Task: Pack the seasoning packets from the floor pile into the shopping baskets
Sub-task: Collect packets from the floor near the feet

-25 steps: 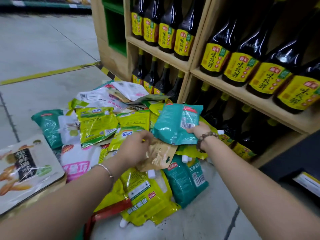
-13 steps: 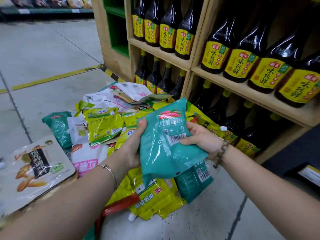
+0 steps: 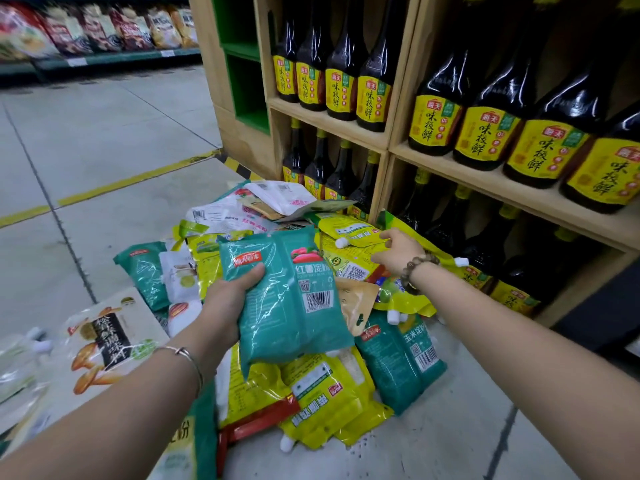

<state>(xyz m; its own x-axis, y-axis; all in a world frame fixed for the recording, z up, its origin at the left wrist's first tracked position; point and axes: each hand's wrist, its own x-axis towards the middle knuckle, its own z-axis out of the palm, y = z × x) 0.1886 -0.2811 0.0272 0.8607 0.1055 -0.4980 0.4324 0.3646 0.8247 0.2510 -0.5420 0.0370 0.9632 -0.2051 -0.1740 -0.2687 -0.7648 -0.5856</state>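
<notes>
Held teal packet (image 3: pixel 291 306), logo end toward shelf (image 3: pixel 403 81)

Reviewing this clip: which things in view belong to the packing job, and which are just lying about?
Job:
- teal packet, gripped by the left hand
- floor pile of packets
- yellow spouted pouch, at the open right hand

Lying about:
- sauce bottles in the wooden shelf
- snack bags across the aisle

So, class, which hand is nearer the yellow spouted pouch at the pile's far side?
Right. The right hand is just beside the yellow spouted pouch; the left hand grips a teal starch packet nearer the camera, apart.
</notes>
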